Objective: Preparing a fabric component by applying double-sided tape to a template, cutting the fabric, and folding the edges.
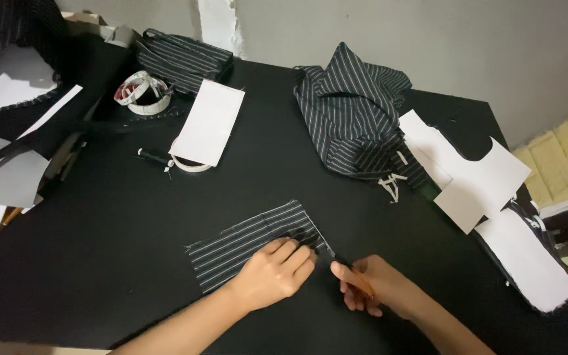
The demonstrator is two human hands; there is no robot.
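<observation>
A rectangular piece of black cloth with thin white stripes lies flat on the black table. My left hand presses on its right end, fingers spread over the fabric. Just right of that end, my right hand is closed on a thin orange-handled tool whose dark tip touches the cloth's right edge. I cannot tell what kind of tool it is.
A heap of the same striped fabric sits at the back right beside white paper pattern pieces. A coiled measuring tape, a white sheet, a black thread spool and more paper lie to the left.
</observation>
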